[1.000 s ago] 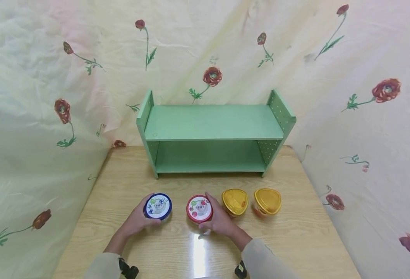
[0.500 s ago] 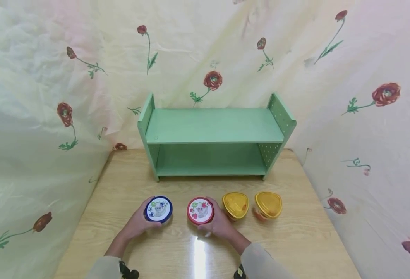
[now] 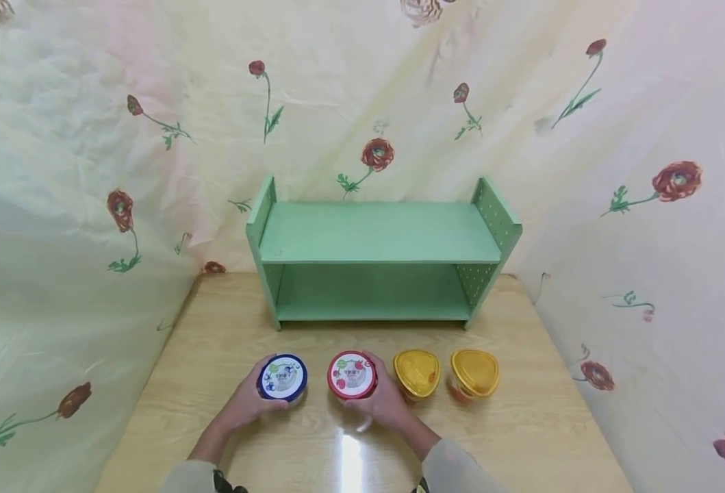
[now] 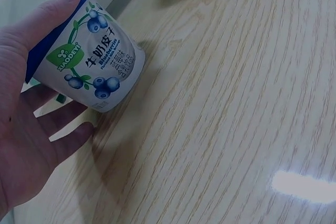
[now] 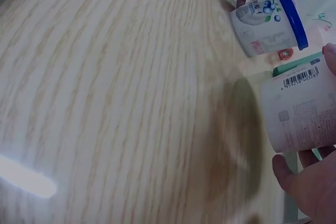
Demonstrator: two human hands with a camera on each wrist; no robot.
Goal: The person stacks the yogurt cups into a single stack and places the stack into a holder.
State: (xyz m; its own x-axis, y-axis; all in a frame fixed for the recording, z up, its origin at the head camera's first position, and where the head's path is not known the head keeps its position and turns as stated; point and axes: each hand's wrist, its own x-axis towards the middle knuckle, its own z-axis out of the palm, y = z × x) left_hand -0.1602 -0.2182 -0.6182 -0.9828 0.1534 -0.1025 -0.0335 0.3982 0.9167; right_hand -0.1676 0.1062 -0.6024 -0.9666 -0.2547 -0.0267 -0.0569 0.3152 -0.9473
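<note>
Left hand (image 3: 246, 400) curled round white cylindrical cup with blue lid and blueberry label (image 3: 282, 378), thumb and fingers on opposite sides. Right hand (image 3: 388, 398) likewise wrapped round white cup with red-rimmed lid (image 3: 352, 375), gap between cups. Both upright at pale wood-grain table (image 3: 522, 438); hard to tell from here whether bases touch it. Just right of right hand: rounded-triangular tub with golden-yellow lid (image 3: 417, 374), matching second tub (image 3: 475, 373) beside it. Two-tier mint-green shelf (image 3: 380, 231) stands behind, against flower-printed cloth (image 3: 325, 103).
</note>
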